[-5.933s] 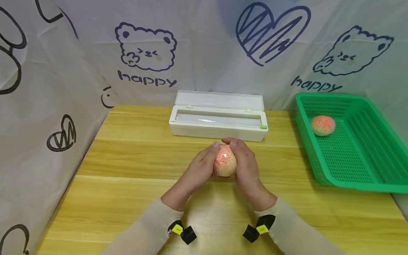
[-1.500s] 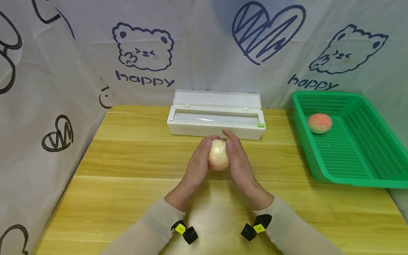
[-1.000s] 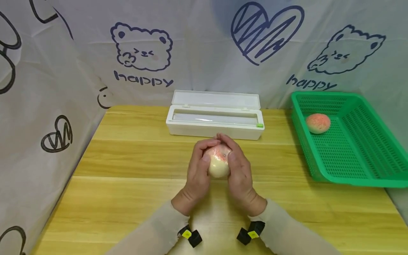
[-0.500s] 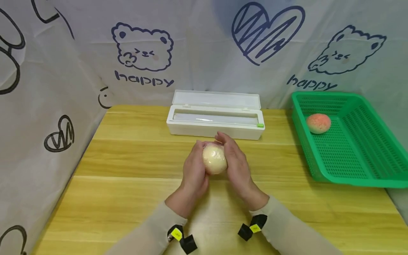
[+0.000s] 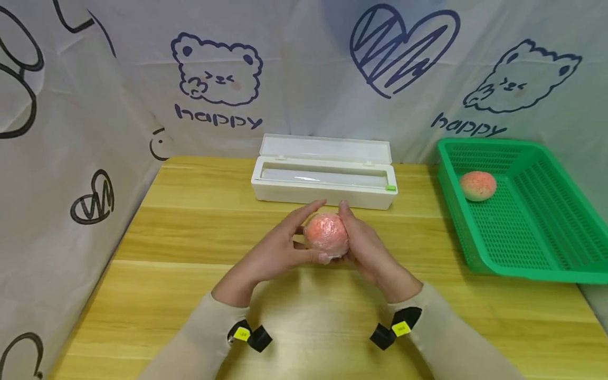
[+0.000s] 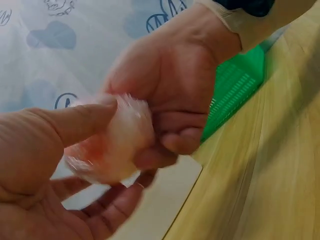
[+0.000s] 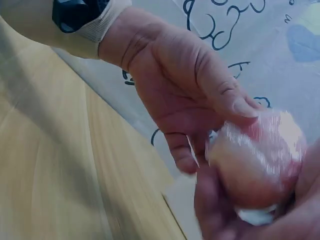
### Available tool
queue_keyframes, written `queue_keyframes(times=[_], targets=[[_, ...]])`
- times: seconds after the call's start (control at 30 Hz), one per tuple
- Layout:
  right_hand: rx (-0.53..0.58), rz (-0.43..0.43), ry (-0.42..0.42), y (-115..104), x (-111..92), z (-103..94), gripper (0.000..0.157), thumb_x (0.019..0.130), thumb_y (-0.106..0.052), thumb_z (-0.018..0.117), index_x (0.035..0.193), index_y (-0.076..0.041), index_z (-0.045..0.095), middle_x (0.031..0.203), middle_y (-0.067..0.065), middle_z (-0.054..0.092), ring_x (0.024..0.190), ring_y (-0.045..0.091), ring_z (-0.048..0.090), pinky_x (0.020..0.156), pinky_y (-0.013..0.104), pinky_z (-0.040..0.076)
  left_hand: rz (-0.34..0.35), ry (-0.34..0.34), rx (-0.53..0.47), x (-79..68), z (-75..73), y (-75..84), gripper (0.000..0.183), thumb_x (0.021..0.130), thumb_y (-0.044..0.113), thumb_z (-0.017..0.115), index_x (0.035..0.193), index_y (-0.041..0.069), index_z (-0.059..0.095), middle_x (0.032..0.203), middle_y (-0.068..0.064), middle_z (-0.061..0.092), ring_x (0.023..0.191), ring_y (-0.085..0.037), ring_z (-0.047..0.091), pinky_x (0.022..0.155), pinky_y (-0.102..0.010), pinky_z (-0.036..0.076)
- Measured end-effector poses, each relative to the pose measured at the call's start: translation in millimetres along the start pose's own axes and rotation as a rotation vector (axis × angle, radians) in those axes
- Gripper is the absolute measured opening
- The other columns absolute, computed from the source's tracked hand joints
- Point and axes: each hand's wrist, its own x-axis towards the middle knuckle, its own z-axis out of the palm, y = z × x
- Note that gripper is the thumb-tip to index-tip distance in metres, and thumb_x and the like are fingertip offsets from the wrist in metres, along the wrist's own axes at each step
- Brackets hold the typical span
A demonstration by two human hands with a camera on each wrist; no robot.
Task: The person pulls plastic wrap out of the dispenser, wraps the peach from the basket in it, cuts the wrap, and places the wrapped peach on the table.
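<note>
A pink-and-cream peach wrapped in shiny cling film is held just above the wooden table, in front of the dispenser box. My left hand pinches it, thumb on the near side and long fingers reaching round the far side. My right hand cups it from the right with curled fingers. In the left wrist view my left thumb presses the wrapped peach against the right hand. The right wrist view shows the peach sitting in my right hand, with the left hand behind it.
A white cling-film dispenser box with its lid up stands just behind the hands. A green mesh basket at the right holds a second peach. Printed cloth walls close the table at the back and left.
The peach has been turned between my hands, its pink side now facing up where the pale side showed. My left hand has swung outward, its fingers straighter.
</note>
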Motion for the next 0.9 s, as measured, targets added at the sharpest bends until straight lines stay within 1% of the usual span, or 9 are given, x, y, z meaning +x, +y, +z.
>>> queue_keyframes(times=[0.07, 0.2, 0.3, 0.43, 0.5, 0.57, 0.63, 0.83, 0.9], targets=[[-0.006, -0.060, -0.105, -1, -3, -1.5, 0.076, 0.108, -0.067, 0.027, 0.156, -0.011, 0.044, 0.128, 0.016, 0.061, 0.083, 0.018, 0.070, 0.073, 0.033, 0.062, 0.033, 0.003, 0.014, 0.6, -2.4, -2.2, 0.082, 0.092, 0.027, 0.084, 0.160, 0.040, 0.040, 0.161, 0.002, 0.043, 0.120, -0.027, 0.059, 0.092, -0.041, 0.059], [-0.037, -0.201, -0.225, -1, -8, -6.2, 0.056, 0.115, -0.039, 0.037, 0.166, -0.016, 0.029, 0.139, 0.026, 0.053, 0.085, 0.022, 0.073, 0.079, 0.037, 0.064, 0.006, 0.024, -0.048, -1.2, -5.7, -5.6, 0.063, 0.102, 0.035, 0.072, 0.158, 0.036, 0.043, 0.152, 0.001, 0.051, 0.103, -0.025, 0.064, 0.089, -0.050, 0.058], [-0.078, -0.238, -0.200, 1, -9, -7.4, 0.053, 0.114, -0.027, 0.045, 0.164, -0.013, 0.033, 0.137, 0.029, 0.055, 0.084, 0.022, 0.073, 0.078, 0.037, 0.064, 0.023, -0.007, -0.069, -1.5, -4.6, -6.1, 0.079, 0.099, 0.032, 0.077, 0.164, 0.029, 0.032, 0.157, -0.002, 0.044, 0.107, -0.025, 0.065, 0.094, -0.051, 0.057], [-0.128, -0.259, -0.124, 5, -8, -3.9, 0.050, 0.113, -0.031, 0.051, 0.160, -0.014, 0.044, 0.126, 0.026, 0.061, 0.079, 0.021, 0.072, 0.072, 0.036, 0.064, 0.124, 0.019, 0.048, 1.1, 2.2, -5.5, 0.089, 0.094, 0.031, 0.083, 0.164, 0.022, 0.029, 0.157, -0.007, 0.043, 0.125, -0.023, 0.059, 0.102, -0.043, 0.054], [-0.142, -0.281, -0.112, 7, -7, -2.1, 0.051, 0.112, -0.033, 0.052, 0.160, -0.015, 0.045, 0.122, 0.025, 0.063, 0.077, 0.022, 0.073, 0.072, 0.037, 0.065, 0.181, 0.054, 0.127, 2.4, 6.3, -5.1, 0.075, 0.100, 0.031, 0.074, 0.160, 0.017, 0.032, 0.154, -0.009, 0.045, 0.130, -0.023, 0.055, 0.107, -0.044, 0.051], [-0.133, -0.304, -0.122, 9, -8, -1.6, 0.052, 0.113, -0.035, 0.050, 0.161, -0.017, 0.043, 0.118, 0.026, 0.063, 0.076, 0.023, 0.074, 0.072, 0.039, 0.065, 0.227, 0.085, 0.177, 3.1, 9.4, -5.3, 0.054, 0.110, 0.029, 0.058, 0.156, 0.014, 0.035, 0.149, -0.012, 0.047, 0.129, -0.026, 0.054, 0.108, -0.047, 0.050], [-0.132, -0.329, -0.136, 10, -8, -1.7, 0.054, 0.113, -0.034, 0.049, 0.164, -0.018, 0.039, 0.123, 0.026, 0.061, 0.079, 0.022, 0.074, 0.074, 0.040, 0.065, 0.263, 0.105, 0.218, 3.2, 12.0, -5.9, 0.048, 0.114, 0.028, 0.047, 0.155, 0.011, 0.032, 0.148, -0.014, 0.045, 0.129, -0.027, 0.052, 0.110, -0.049, 0.048], [-0.113, -0.353, -0.140, 10, -9, -0.1, 0.059, 0.110, -0.025, 0.059, 0.164, -0.018, 0.038, 0.131, 0.026, 0.058, 0.080, 0.022, 0.075, 0.074, 0.042, 0.065, 0.320, 0.229, 0.293, 3.8, 19.0, -11.2, 0.056, 0.116, 0.047, 0.027, 0.155, 0.008, 0.035, 0.144, -0.016, 0.050, 0.127, -0.027, 0.053, 0.111, -0.049, 0.047], [-0.097, -0.341, -0.128, 9, -9, 1.0, 0.052, 0.112, -0.027, 0.053, 0.162, -0.017, 0.042, 0.127, 0.026, 0.061, 0.079, 0.022, 0.076, 0.073, 0.042, 0.065, 0.345, 0.292, 0.304, 3.9, 21.3, -13.7, 0.058, 0.115, 0.049, 0.024, 0.153, 0.008, 0.040, 0.142, -0.016, 0.053, 0.125, -0.027, 0.056, 0.109, -0.050, 0.049]])
